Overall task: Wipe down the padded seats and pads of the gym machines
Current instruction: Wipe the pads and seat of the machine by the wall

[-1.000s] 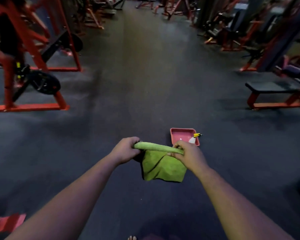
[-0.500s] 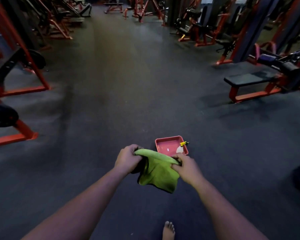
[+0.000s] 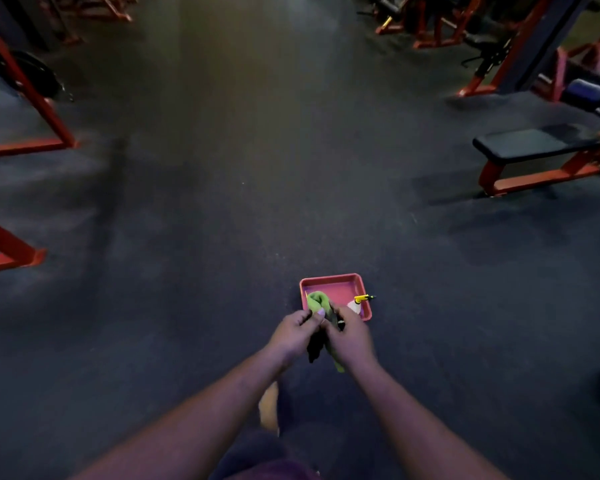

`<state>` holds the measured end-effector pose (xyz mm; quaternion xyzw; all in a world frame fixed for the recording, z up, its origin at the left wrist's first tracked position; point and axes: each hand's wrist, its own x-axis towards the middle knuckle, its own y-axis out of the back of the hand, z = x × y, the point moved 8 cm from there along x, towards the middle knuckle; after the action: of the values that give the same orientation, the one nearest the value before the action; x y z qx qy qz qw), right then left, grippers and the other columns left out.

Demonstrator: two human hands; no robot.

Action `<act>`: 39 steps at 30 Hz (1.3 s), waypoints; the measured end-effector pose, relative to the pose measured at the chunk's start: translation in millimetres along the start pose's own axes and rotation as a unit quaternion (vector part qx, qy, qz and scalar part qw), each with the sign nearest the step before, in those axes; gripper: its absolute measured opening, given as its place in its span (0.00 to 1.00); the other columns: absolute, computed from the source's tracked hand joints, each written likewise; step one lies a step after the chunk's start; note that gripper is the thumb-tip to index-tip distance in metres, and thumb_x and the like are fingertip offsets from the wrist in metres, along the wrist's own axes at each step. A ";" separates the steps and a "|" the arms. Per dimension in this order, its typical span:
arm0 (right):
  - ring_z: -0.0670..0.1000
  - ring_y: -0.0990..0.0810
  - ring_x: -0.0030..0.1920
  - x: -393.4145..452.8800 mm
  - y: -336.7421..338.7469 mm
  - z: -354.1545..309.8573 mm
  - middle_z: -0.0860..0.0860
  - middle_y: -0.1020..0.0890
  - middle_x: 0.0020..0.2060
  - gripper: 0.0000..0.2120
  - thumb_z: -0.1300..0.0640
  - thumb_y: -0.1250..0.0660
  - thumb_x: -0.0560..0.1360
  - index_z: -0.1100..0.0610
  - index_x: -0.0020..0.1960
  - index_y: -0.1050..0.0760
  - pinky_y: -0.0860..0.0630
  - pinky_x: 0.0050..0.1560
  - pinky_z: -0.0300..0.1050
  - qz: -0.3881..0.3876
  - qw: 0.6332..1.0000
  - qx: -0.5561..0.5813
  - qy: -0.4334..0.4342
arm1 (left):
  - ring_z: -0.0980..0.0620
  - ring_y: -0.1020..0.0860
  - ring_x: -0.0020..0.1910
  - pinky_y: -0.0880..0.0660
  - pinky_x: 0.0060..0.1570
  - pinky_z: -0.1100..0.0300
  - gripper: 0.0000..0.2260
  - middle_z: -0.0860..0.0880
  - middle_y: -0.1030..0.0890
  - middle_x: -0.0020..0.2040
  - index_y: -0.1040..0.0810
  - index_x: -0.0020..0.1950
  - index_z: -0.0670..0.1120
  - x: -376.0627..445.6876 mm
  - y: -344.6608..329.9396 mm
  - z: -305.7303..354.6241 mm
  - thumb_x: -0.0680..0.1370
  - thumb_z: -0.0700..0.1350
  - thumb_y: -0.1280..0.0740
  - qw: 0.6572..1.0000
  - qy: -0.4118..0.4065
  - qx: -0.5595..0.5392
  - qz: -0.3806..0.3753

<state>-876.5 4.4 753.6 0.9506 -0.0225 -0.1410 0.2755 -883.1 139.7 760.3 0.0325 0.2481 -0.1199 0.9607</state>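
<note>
Both my hands hold a green cloth (image 3: 316,301) bunched between them at waist height. My left hand (image 3: 297,330) pinches its upper part and my right hand (image 3: 351,336) grips the rest, with a corner hanging below. Just beyond my hands a red tray (image 3: 329,281) lies on the dark rubber floor, and a spray bottle with a yellow nozzle (image 3: 359,302) stands in its right corner. A flat bench with a black pad (image 3: 530,143) on an orange frame stands at the right.
Orange machine frames (image 3: 32,98) with a weight plate stand along the left. More orange and black machines (image 3: 492,39) crowd the far right. A wide strip of floor runs down the middle. My bare foot (image 3: 270,407) shows below my arms.
The cloth was stretched between my hands; now my hands have come together and bunched it. The view has moved forward and tilted down, so the tray and bench are nearer.
</note>
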 end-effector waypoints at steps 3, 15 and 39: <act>0.55 0.24 0.64 45.1 -8.0 6.9 0.54 0.21 0.63 0.29 0.56 0.25 0.75 0.56 0.73 0.28 0.27 0.66 0.50 -0.020 0.999 -0.034 -0.008 | 0.45 0.23 0.29 0.27 0.34 0.54 0.20 0.39 0.21 0.34 0.21 0.45 0.42 62.2 2.8 -2.2 0.82 0.60 0.36 0.999 0.036 -0.036 -0.010; 0.56 0.19 0.61 246.3 -22.0 99.7 0.55 0.16 0.60 0.23 0.69 0.31 0.72 0.56 0.65 0.20 0.24 0.62 0.47 -0.031 0.985 -0.060 -0.157 | 0.60 0.23 0.42 0.27 0.34 0.75 0.27 0.40 0.19 0.57 0.39 0.79 0.46 297.5 15.4 -50.3 0.83 0.37 0.34 0.988 0.149 0.005 -0.050; 0.58 0.19 0.57 511.1 -191.3 425.5 0.56 0.17 0.57 0.18 0.69 0.33 0.73 0.57 0.60 0.18 0.24 0.60 0.49 -0.147 0.977 -0.156 -0.013 | 0.45 0.21 0.56 0.23 0.53 0.52 0.12 0.47 0.20 0.58 0.22 0.61 0.50 622.5 -8.8 -330.1 0.81 0.54 0.34 0.866 0.018 0.492 -0.084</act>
<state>-512.3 -115.2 177.6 0.8871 0.1363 -0.1942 0.3960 -512.1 38.1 169.9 0.4824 0.1762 -0.3062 0.8016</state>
